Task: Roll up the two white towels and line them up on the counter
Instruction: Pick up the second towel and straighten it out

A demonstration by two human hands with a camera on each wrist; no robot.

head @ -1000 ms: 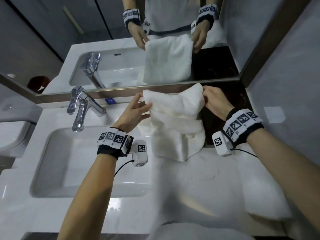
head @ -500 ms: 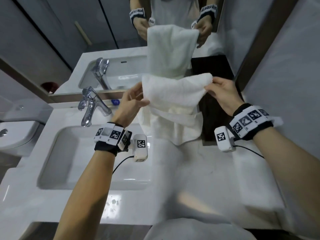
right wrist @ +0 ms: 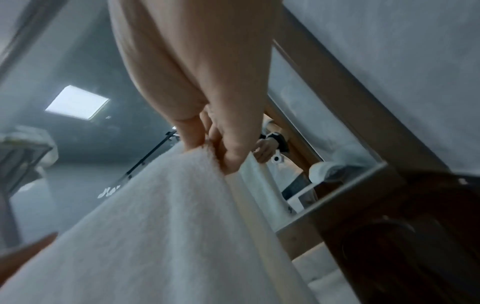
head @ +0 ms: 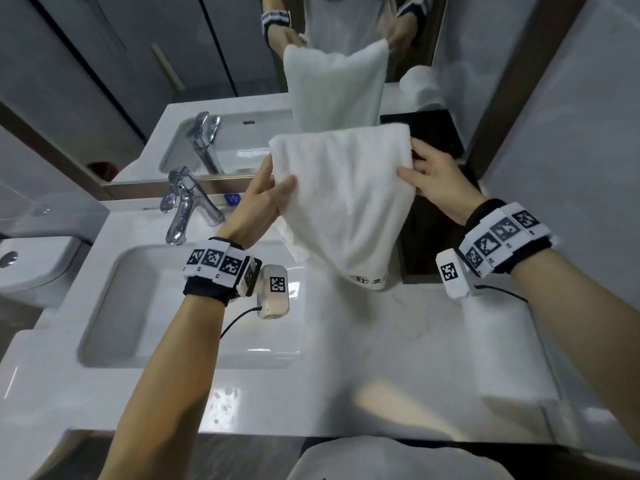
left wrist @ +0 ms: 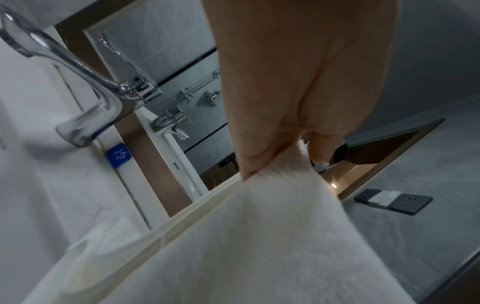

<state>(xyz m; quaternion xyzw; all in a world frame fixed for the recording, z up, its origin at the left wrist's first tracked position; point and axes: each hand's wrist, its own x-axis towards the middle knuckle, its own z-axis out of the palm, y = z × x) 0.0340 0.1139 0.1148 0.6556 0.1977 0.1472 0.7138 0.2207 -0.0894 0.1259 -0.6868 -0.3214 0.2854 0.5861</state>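
Head view shows you holding one white towel (head: 343, 202) up in front of the mirror (head: 207, 81), clear of the tabletop (head: 363, 358), with your left hand (head: 258, 202) at its upper left corner and your right hand (head: 438, 187) at its upper right. Holding it by both top corners lets the cloth hang flat and shake out, which I judge is the setup for laying it down and rolling it. Your left fingers (left wrist: 259, 156) are curled and pinch the hem against the thumb; your right fingers (right wrist: 231, 152) pinch the opposite edge the same way. The towel is thick and fluffy, seemingly doubled, with a plain woven band along the edge and dark stitched lettering near its bottom hem, which hangs just above the tabletop to the right of the sink (head: 104, 323) and faucet (head: 183, 206). I cannot make out a second towel with certainty.
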